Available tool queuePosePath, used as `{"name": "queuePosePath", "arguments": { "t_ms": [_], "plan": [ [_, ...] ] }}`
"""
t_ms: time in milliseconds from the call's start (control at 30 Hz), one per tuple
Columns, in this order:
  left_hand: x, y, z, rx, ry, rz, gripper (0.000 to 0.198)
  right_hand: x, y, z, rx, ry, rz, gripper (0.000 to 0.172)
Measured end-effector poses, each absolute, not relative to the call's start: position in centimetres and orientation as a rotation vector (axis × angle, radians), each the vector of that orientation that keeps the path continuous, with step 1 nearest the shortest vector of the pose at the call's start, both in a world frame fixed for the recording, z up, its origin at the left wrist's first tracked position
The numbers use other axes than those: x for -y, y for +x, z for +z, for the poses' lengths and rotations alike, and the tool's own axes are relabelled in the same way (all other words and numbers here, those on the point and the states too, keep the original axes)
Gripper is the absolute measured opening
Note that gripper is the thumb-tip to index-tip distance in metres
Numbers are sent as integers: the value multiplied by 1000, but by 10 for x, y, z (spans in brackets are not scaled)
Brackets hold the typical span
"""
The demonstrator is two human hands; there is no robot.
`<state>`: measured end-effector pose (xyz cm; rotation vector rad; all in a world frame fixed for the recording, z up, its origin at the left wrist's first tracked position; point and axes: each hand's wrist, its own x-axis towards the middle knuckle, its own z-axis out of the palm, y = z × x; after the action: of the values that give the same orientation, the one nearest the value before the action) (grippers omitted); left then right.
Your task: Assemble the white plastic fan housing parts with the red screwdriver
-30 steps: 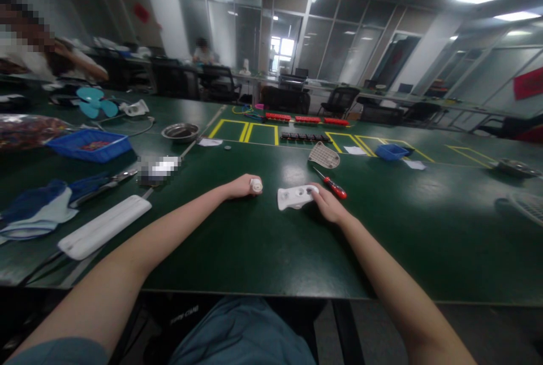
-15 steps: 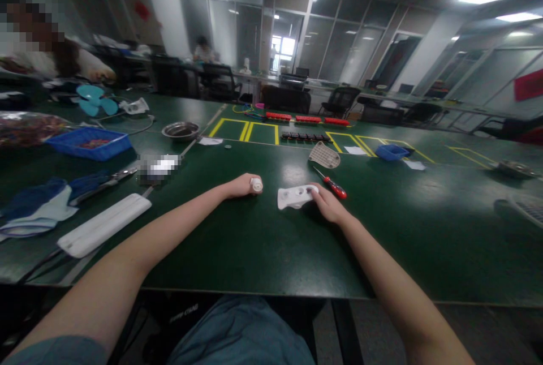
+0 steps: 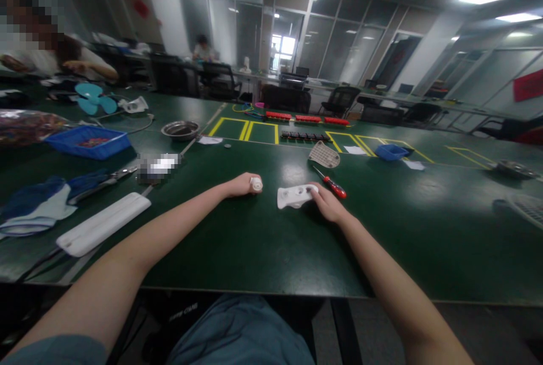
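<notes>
- White casing (image 3: 292, 198): gripped at its right end in the right hand (image 3: 326, 204); near the middle of the green table (image 3: 263, 257). Unclear whether touching the tabletop.
- Looks like moulded plastic: probably light, stiff and smooth, perhaps a little slippery, and likelier to crack than bend.
- Best held by the long edges or a solid end, clear of the round hollows.
- White knob (image 3: 256, 185): wrapped in the curled left hand (image 3: 241, 185), round end showing, remainder hidden by fingers. Probably light and hard too; best pinched around its sides.
- Apart from the casing, with a gap between.
- Just beyond the right hand: red screwdriver (image 3: 335, 188); farther off, pale mesh plate (image 3: 324, 154).
</notes>
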<state>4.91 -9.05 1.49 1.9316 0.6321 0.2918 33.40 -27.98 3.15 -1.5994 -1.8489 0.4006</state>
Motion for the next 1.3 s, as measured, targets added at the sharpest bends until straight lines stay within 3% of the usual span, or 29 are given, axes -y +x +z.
{"name": "queuePosePath", "arguments": {
  "t_ms": [267,433,667,1300],
  "plan": [
    [102,48,17,-552,2064,437,21,282,331,35,1852,-1597,397,49],
    [137,58,24,-182,2442,668,11,281,328,35,1879,-1594,405,48],
    [153,69,20,13,2652,581,5,281,326,35,1911,-1564,406,47],
    [152,68,21,-55,2693,551,3,281,326,34,1889,-1593,417,46]
  ]
}}
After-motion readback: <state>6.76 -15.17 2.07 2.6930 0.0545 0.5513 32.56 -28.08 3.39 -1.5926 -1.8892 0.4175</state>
